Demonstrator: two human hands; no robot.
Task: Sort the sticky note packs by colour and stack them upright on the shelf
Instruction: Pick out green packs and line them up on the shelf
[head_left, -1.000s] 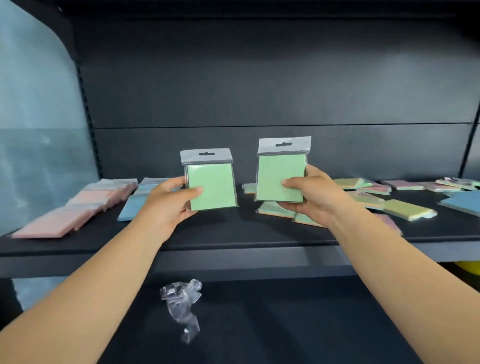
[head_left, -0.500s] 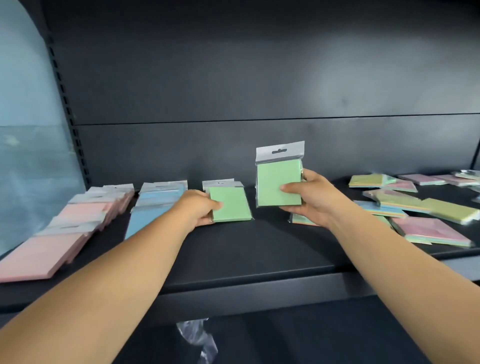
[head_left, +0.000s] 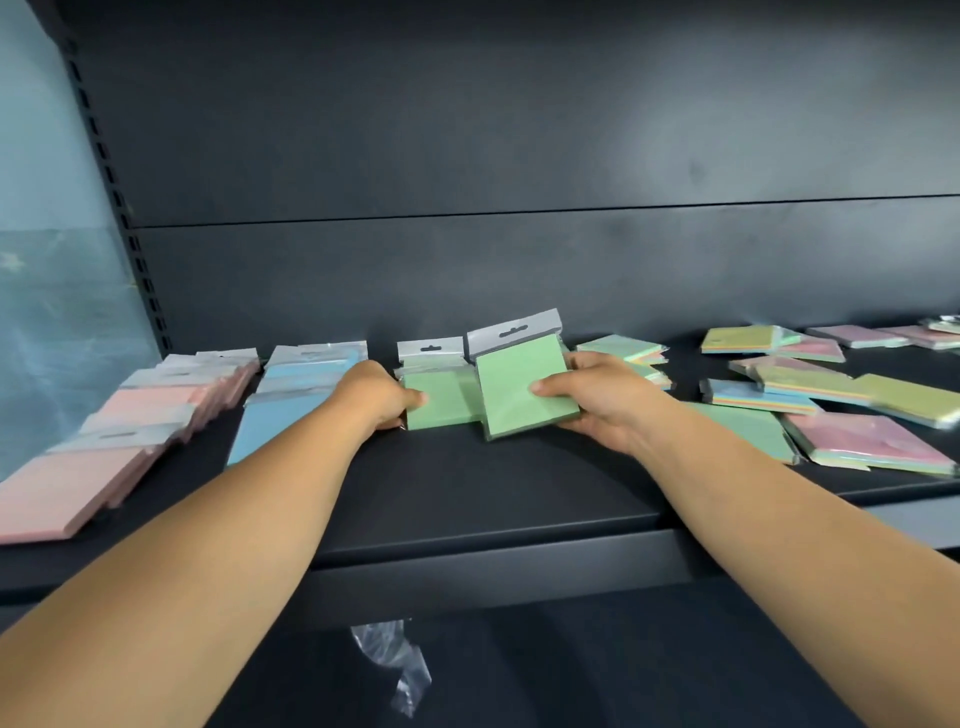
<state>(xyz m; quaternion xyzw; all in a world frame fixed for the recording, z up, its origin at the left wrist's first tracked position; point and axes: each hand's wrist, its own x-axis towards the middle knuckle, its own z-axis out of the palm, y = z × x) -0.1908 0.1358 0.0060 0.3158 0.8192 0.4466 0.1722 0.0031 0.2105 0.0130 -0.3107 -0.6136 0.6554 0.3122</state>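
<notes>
Your right hand (head_left: 597, 400) has brought its green pack (head_left: 524, 389) down onto the shelf (head_left: 493, 483), gripping it tilted beside the first pack (head_left: 441, 397), which your left hand (head_left: 379, 395) seems to hold flat.

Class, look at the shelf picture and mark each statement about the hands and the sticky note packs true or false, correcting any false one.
1. The right hand holds a green sticky note pack. True.
2. The row of pink sticky note packs lies at the right end of the dark shelf. False: it lies at the left end.
3. The row of blue sticky note packs lies between pink and green. True.
4. The left hand holds a blue pack. False: it grips a second green sticky note pack.
</notes>
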